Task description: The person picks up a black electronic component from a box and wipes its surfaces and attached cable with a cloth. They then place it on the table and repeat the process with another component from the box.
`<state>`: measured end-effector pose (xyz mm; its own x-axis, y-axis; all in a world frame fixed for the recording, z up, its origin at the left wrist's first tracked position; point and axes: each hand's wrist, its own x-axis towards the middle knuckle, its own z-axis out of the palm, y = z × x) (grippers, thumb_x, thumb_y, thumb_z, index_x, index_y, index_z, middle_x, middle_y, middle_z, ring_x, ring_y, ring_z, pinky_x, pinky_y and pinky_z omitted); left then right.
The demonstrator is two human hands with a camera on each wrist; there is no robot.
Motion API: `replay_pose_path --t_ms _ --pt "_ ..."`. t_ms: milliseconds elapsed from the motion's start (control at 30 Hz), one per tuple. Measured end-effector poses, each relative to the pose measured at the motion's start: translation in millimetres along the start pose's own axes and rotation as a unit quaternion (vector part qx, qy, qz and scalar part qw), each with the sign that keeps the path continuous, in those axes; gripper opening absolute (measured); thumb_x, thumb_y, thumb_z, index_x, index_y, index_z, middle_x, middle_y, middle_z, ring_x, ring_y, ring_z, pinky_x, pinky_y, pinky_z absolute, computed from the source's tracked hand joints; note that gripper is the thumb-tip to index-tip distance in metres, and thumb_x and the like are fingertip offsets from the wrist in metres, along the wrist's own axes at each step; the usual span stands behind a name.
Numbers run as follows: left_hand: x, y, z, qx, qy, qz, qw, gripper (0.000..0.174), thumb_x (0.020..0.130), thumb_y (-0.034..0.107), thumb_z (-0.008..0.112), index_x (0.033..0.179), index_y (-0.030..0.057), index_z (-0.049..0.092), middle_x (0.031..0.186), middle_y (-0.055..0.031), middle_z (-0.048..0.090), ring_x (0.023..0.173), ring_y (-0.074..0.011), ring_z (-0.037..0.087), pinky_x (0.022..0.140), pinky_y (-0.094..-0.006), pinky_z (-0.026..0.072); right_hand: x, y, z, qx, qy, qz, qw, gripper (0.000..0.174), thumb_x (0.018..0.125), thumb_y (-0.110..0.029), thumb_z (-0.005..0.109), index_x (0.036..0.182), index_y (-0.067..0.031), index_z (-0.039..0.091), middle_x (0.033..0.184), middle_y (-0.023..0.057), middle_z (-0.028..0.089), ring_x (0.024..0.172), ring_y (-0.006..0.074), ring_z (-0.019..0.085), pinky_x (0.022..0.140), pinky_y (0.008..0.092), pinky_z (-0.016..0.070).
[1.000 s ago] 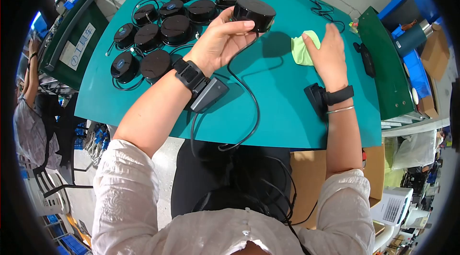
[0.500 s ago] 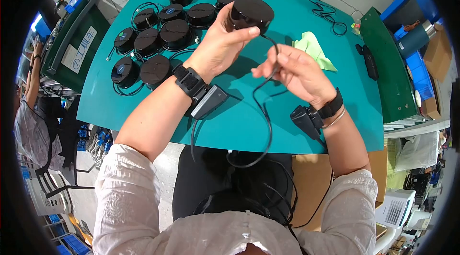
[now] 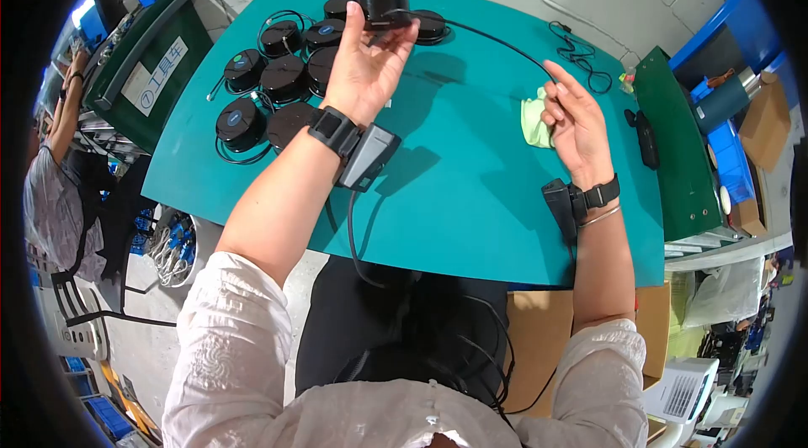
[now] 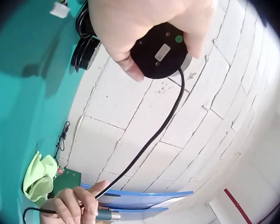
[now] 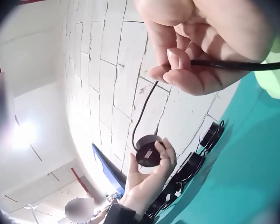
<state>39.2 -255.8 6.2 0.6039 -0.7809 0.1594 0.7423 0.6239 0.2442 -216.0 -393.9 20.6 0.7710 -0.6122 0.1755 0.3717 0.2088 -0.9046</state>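
Observation:
My left hand holds a glossy black round puck-shaped device by its sides, raised over the far part of the table. Its flat underside faces the left wrist camera, showing a pale label and a green dot. A black cable leaves the device and stretches across to the right. My right hand has its fingers curled round this cable, as the right wrist view also shows. Just beside that hand a light green cloth lies crumpled on the table.
Several similar black devices with coiled cables cover the left side of the green table. A loose black cable lies at the back right. Green cabinets stand at either side; a cardboard box sits below the front edge.
My left hand has tipped the device up and shifted it left. My right hand came from the cloth to the cable, took hold of it and drew it out to the right.

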Motion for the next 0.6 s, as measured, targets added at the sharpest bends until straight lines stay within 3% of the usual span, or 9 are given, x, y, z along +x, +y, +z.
replay_pose_path --t_ms 67,267,433,600 --pt "-3 -3 2 0.02 0.012 -0.017 1.0 0.06 0.086 0.043 0.068 0.112 -0.004 0.041 0.107 -0.0171 0.046 0.1 -0.0281 0.053 0.097 -0.042 0.05 3 1 -11 -0.025 0.074 -0.038 0.996 0.034 0.095 -0.006 0.054 0.127 0.0054 0.053 0.089 0.0025 0.057 0.065 0.0059 0.042 0.06 0.0209 0.0409" --pt "-17 -13 6 0.134 -0.003 -0.072 0.988 0.067 0.082 0.054 0.068 0.112 -0.0022 0.046 0.107 -0.0151 0.05 0.098 -0.0296 0.056 0.083 -0.0387 0.0517 5 2 -29 -0.01 0.151 -0.03 0.988 0.032 0.096 -0.008 0.056 0.124 0.0055 0.055 0.089 0.0023 0.059 0.062 0.0049 0.039 0.055 0.0206 0.0352" --pt "-25 -15 12 0.194 -0.008 -0.08 0.978 0.071 0.081 0.061 0.064 0.107 -0.0036 0.051 0.104 -0.0145 0.053 0.1 -0.0309 0.055 0.084 -0.0379 0.0494 5 -1 -30 0.012 0.156 -0.02 0.987 0.035 0.096 -0.008 0.055 0.127 0.0051 0.053 0.091 0.0027 0.059 0.059 0.0044 0.036 0.052 0.0203 0.0315" --pt "-21 -11 7 0.174 0.014 -0.101 0.979 0.071 0.084 0.062 0.06 0.109 -0.0032 0.051 0.103 -0.0151 0.052 0.096 -0.0293 0.057 0.078 -0.0356 0.0528 4 -4 -31 0.02 0.135 -0.03 0.99 0.037 0.095 -0.014 0.058 0.126 0.0045 0.051 0.072 -0.0016 0.05 0.052 0.0038 0.032 0.045 0.0197 0.0268"
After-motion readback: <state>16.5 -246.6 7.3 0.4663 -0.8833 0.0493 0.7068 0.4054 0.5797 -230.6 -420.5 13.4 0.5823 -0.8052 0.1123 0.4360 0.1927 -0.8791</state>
